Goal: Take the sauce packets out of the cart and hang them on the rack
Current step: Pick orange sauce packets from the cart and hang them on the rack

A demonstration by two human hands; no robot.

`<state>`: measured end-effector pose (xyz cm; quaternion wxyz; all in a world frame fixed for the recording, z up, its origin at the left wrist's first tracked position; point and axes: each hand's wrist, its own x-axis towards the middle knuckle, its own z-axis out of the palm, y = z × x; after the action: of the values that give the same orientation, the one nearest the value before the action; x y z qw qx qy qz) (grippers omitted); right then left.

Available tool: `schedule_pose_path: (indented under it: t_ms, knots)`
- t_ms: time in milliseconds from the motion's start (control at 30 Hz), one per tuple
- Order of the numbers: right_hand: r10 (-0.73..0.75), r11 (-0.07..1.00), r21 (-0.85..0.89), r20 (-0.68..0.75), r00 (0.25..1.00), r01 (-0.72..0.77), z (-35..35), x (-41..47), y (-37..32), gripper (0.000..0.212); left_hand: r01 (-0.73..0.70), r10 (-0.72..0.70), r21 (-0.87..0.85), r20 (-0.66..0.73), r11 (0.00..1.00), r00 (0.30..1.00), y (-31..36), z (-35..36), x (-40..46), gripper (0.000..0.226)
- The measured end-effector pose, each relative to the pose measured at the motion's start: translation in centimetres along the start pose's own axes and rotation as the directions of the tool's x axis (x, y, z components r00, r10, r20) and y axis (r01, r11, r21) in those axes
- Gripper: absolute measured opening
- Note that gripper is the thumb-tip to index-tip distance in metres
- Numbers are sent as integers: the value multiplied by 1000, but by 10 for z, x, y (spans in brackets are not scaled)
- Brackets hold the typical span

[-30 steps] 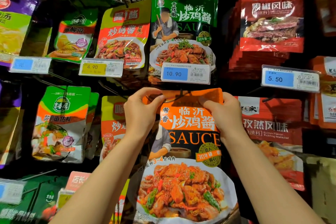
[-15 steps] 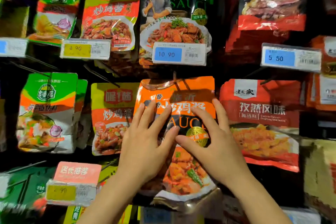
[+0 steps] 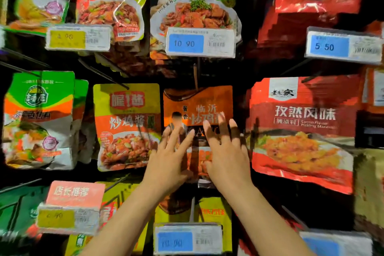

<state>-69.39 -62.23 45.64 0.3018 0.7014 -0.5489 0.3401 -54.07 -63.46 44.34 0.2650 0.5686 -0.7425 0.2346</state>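
Note:
An orange sauce packet (image 3: 197,102) hangs on a rack hook (image 3: 195,75) in the middle of the display. My left hand (image 3: 168,162) lies with straight, spread fingers over the packet's lower left part. My right hand (image 3: 226,151) lies the same way over its lower right part. Both hands hold nothing. The packet's bottom half is hidden behind my hands. The cart is out of view.
Other packets hang all around: a yellow-orange one (image 3: 126,127) to the left, a red one (image 3: 301,131) to the right, a green one (image 3: 195,6) above. Price tags (image 3: 200,42) stick out on the hook ends, one (image 3: 188,239) just below my wrists.
My hands let go of the orange packet's top corners once it hung on the hook, slid down its face with flat fingers, and the packet sits further back on the rack.

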Motion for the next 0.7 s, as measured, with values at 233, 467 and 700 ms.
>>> schedule_pose_path:
  t_ms: [233,467,700]
  knots:
    - [96,984,118,281,955,-133,18,37,2,91,19,-17,125,-17,992,1000,-14,19,30,101]
    - [87,977,170,225,970,-127,34,36,5,102,10,5,148,-98,989,995,-21,37,37,110]
    - [88,966,215,252,964,-145,24,23,3,76,-7,19,69,-162,998,987,-5,10,23,80]
